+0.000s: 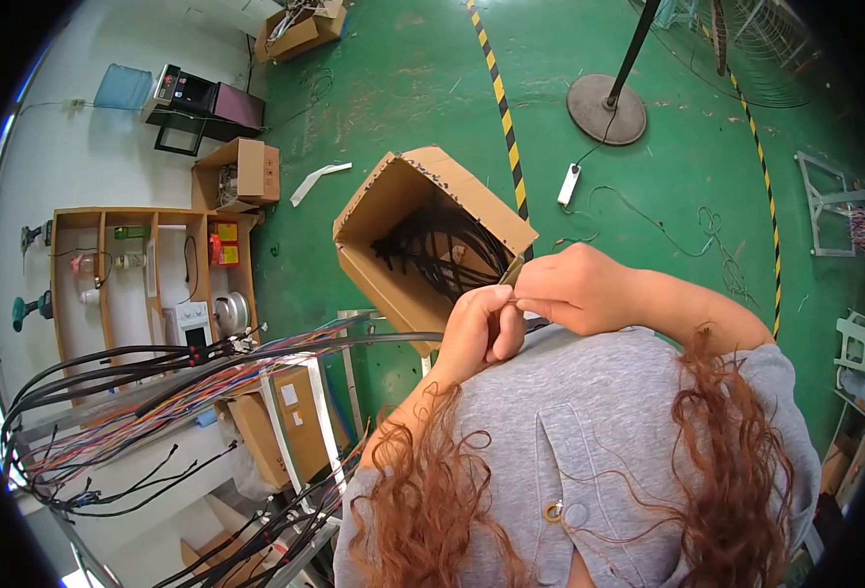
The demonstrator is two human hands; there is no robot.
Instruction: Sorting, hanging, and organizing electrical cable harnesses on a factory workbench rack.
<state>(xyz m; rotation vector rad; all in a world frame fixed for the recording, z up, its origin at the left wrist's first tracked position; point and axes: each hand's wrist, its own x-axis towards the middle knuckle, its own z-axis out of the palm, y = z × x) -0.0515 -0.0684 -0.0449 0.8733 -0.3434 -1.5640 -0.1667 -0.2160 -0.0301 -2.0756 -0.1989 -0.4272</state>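
Note:
My two hands meet at chest height, close in front of the grey shirt. The fingers of my left hand (481, 328) are closed in a pinch. Against them, my right hand (581, 289) is also closed, its fingertips together. A small, thin olive-brown piece (514, 270) sticks up where the fingertips meet; its kind is too small to tell. A thick black cable (393, 338) runs in from the left and disappears behind my left wrist. Just beyond my hands stands an open cardboard box (374, 284), with a heap of black cables (442, 245) inside.
At left, bundles of coloured wires and black cables (158, 392) lie over a metal frame (330, 421). A wooden shelf (106, 284) holds tools and small items. On the green floor are a power strip (570, 184), a loose cord and a round stand base (604, 110).

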